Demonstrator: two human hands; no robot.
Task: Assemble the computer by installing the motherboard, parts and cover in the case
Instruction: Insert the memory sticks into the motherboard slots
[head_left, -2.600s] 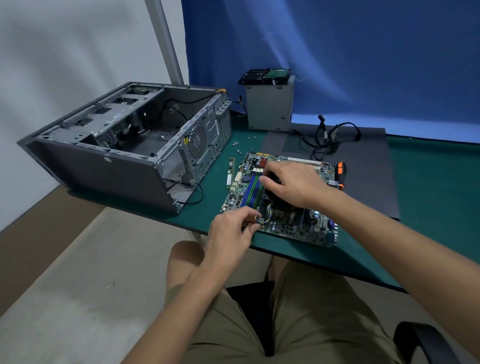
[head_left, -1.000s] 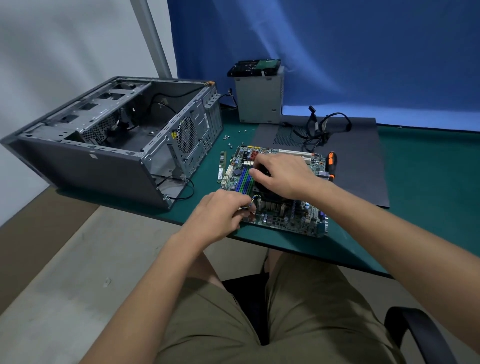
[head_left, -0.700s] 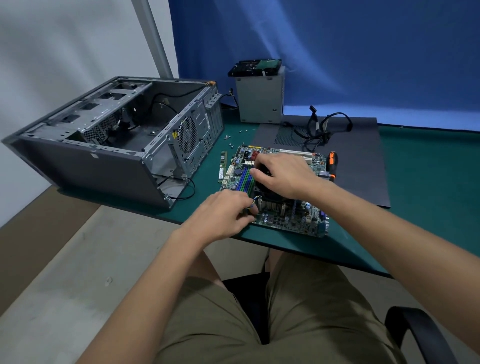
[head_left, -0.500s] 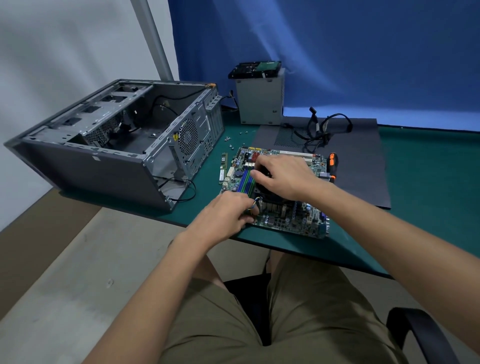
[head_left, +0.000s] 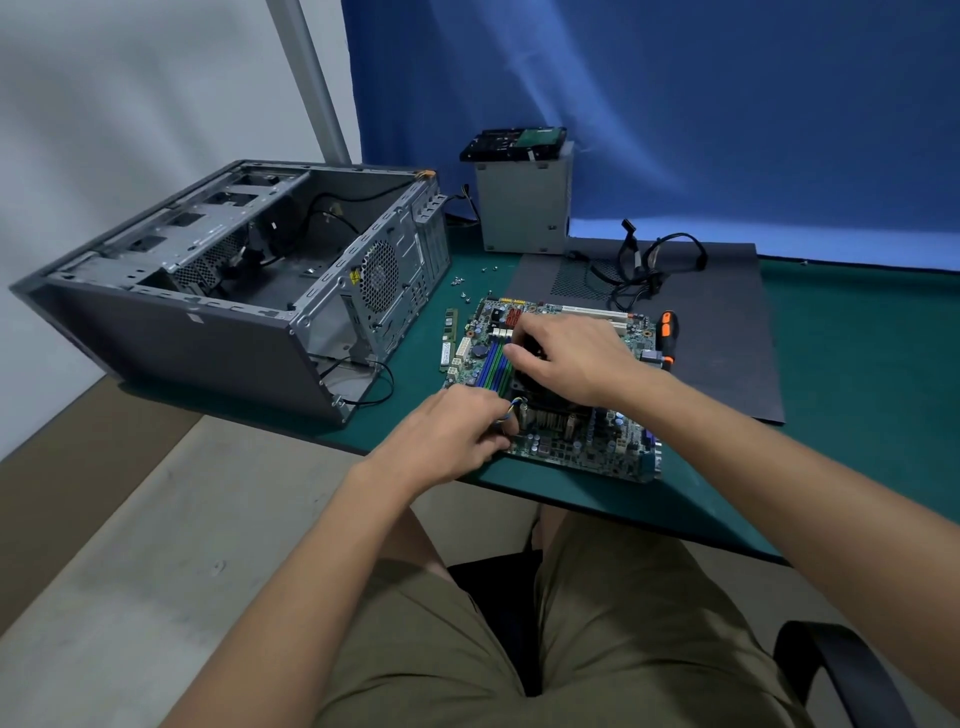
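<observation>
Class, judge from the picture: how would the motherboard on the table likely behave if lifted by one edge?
The motherboard looks thin and flat, so probably stiff, flexing only slightly. The cooler mounted mid-board likely makes it heavy for its size. Its exposed small parts suggest it is fragile; gripping the edges seems safest.
</observation>
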